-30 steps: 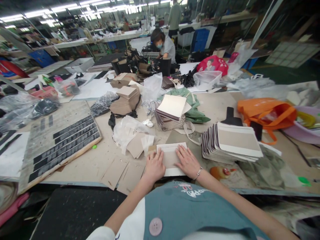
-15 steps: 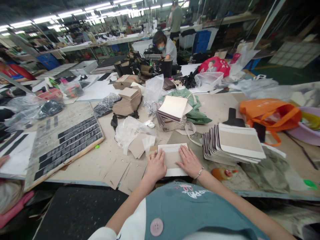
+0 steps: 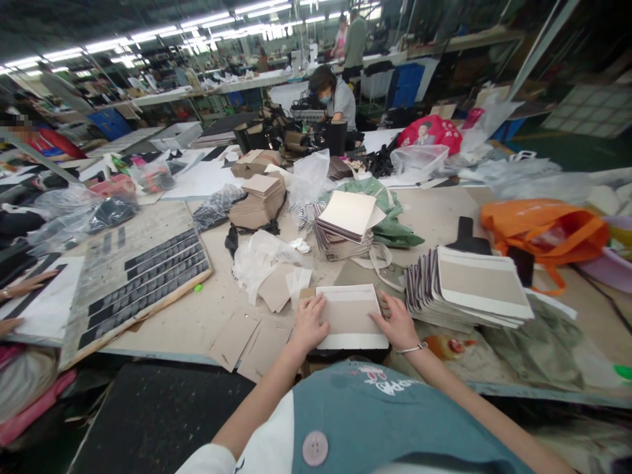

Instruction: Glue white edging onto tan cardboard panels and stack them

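A flat rectangular panel [image 3: 351, 316], tan in the middle with white bands at its far and near edges, lies on the worktable [image 3: 197, 319] right in front of me. My left hand [image 3: 310, 323] rests on its left edge with the fingers laid flat. My right hand [image 3: 397, 322], a bracelet on the wrist, lies at the panel's right edge, fingers stretched out. A fanned stack of like panels [image 3: 469, 286] sits just right of my right hand. Another stack of panels [image 3: 345, 227] stands behind.
Loose tan cardboard pieces [image 3: 232, 339] and white plastic [image 3: 259, 257] lie to the left. A board with dark strips [image 3: 143, 276] sits farther left. An orange bag [image 3: 543, 227] lies at the right. Another person's hands [image 3: 20, 289] show at the left edge; a seated person [image 3: 333, 95] works behind.
My right hand has slid from the middle of the panel to its right edge, uncovering the tan face. The left hand stays at the left edge. Another person's hands have come in at far left.
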Motion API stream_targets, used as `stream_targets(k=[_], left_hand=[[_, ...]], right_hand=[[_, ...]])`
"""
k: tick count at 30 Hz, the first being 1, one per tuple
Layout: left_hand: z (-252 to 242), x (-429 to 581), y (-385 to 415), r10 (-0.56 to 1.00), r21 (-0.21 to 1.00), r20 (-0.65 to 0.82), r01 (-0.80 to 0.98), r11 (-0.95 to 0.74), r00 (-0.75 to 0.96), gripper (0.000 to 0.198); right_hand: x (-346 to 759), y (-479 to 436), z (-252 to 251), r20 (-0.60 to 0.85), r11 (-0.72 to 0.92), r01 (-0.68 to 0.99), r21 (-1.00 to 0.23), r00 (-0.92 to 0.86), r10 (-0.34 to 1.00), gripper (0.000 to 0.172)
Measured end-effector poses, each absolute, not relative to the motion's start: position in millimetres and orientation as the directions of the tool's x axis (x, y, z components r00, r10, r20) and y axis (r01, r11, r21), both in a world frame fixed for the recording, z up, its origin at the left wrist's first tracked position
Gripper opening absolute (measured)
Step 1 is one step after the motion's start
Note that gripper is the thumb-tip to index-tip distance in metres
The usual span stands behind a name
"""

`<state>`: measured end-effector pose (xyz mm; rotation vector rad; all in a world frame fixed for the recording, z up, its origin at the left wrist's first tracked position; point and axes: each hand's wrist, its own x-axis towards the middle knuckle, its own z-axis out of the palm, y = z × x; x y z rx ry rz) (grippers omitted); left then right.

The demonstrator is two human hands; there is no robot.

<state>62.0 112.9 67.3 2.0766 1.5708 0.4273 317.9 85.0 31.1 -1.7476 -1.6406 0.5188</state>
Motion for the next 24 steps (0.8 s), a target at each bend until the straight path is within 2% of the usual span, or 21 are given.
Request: stream_targets(k=[2, 4, 7, 9, 12, 15, 19, 24], left_hand=[[61, 60, 117, 0.981, 0.714, -0.030, 0.691, -0.111, 0.189, 0.055], [56, 59, 120, 0.996, 0.860, -0.063, 0.509, 0.025, 0.057, 0.049], [53, 61, 121, 0.977, 0.952, -0.212, 0.217, 0.215, -0.037, 0.053], [54, 64, 119, 0.955, 0.952, -0.287, 0.090, 0.293, -0.070, 0.060], [55, 69, 115, 0.938, 0.945, -0.325, -0.084, 0.317, -0.117, 0.062], [54, 74, 110, 0.917, 0.891, -0.398, -0.251, 0.379, -0.029, 0.054], [56, 78, 107, 0.883, 0.835, -0.470, -0.311, 0.453, 0.024, 0.046], [72, 88, 106, 0.886, 0.806, -0.456, -0.385, 0.450, 0.081, 0.044]], right_hand=[[320, 83, 31, 0.112, -0.014, 0.711, -0.703, 0.130, 0.985, 0.053], [320, 81, 32, 0.094, -0.030, 0.728, -0.685, 0.129, 0.987, 0.047], [319, 81, 34, 0.057, -0.066, 0.707, -0.704, 0.149, 0.987, 0.045], [319, 81, 34, 0.020, -0.101, 0.660, -0.744, 0.173, 0.985, 0.046], [319, 81, 33, 0.000, -0.128, 0.602, -0.788, 0.208, 0.978, 0.041], [319, 80, 32, 0.006, -0.137, 0.561, -0.816, 0.245, 0.970, 0.034], [318, 77, 36, -0.018, -0.159, 0.493, -0.855, 0.278, 0.960, 0.034], [316, 74, 55, -0.063, -0.190, 0.420, -0.888, 0.299, 0.952, 0.045]])
